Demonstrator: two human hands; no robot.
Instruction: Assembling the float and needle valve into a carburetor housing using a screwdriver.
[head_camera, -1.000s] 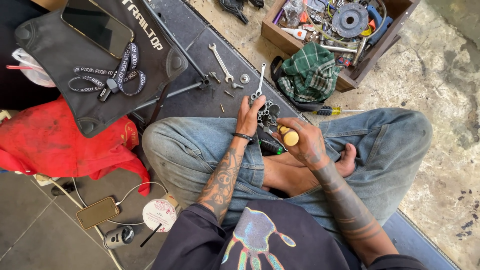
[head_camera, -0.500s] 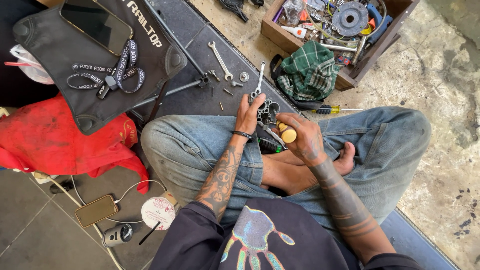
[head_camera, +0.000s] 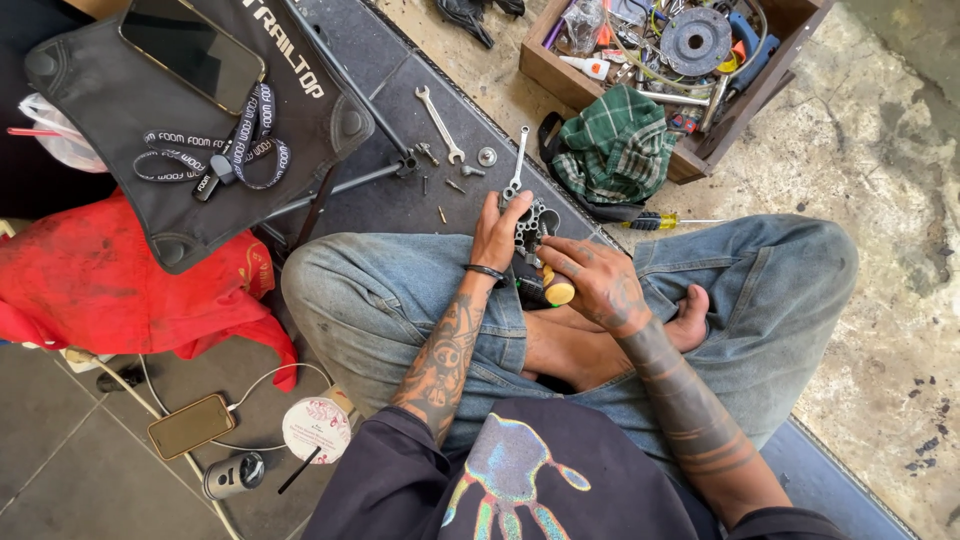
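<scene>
Dark phone screen (head_camera: 192, 52) on black bag top-left; 2nd phone (head_camera: 191, 426), round white-pink label (head_camera: 316, 430) btm-left.

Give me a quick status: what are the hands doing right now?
Left hand steadying a dark metal part on the lap. Right hand beside it with a yellow-handled tool. Spanner lies just beyond, nothing blocking.

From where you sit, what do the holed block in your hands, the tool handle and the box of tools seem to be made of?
The block looks like cast metal: dull grey, with round bores. The left hand steadies it. The tool handle, under the right hand, has a smooth yellowish end, probably plastic or wood. The box looks like bare wood, brown with plank edges.
</scene>
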